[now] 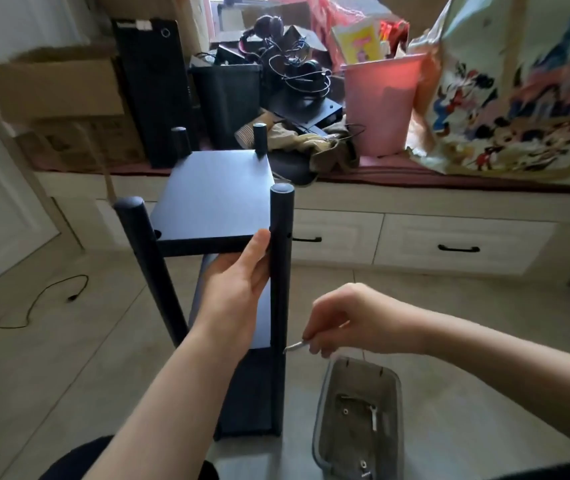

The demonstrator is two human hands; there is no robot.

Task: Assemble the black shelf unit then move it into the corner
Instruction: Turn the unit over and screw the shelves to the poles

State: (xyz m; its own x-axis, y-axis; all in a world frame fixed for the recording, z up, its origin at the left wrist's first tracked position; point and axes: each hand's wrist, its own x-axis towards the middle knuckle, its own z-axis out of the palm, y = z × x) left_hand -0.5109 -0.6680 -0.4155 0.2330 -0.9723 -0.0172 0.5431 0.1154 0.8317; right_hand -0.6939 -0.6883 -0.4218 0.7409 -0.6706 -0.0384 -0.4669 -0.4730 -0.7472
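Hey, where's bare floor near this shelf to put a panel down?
Left of the black shelf unit, the tile floor is bare up to the black cable. Right is tighter: the parts bin sits there. The window ledge is piled full.

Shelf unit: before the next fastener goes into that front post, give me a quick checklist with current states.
1. Left hand steadies the top shelf beside the front right post: ok.
2. Right hand grip on the small metal tool: ok.
3. Tool tip at the post, level with the lower shelf: ok.
4. Tip seated in a hole: cannot tell.
5. Hardware left in the grey tray: ok.
6. Upper side holes on the post filled: not ok, they look open.
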